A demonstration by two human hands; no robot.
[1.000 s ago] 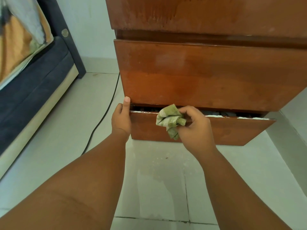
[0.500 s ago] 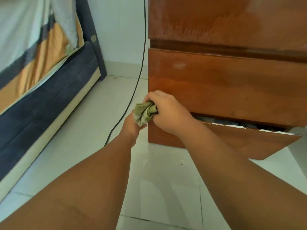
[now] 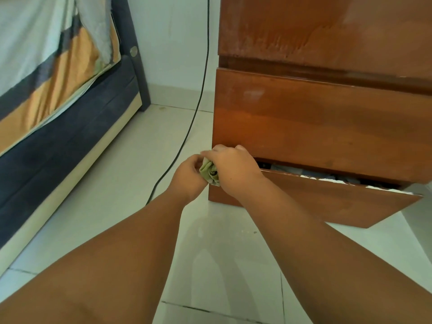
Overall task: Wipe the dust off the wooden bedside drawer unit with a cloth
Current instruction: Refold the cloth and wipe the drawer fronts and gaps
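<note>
The wooden drawer unit [image 3: 315,127] fills the upper right, reddish brown and glossy. Its bottom drawer [image 3: 339,202] hangs askew, pulled out at the right, with dark contents showing in the gap. A bunched green cloth [image 3: 210,172] sits at the unit's lower left corner. My right hand [image 3: 233,167] is closed over the cloth from above. My left hand [image 3: 188,177] touches the cloth from the left, fingers curled on it. Most of the cloth is hidden between the two hands.
A black cable [image 3: 198,99] runs down the wall and across the white tiled floor [image 3: 121,183] just left of the unit. A dark bed frame [image 3: 70,146] with a striped sheet [image 3: 53,57] lies along the left.
My right hand carried the cloth from the middle of the bottom drawer's top edge to the unit's left corner. My left hand let go of the drawer edge and met the cloth. The view shifted left.
</note>
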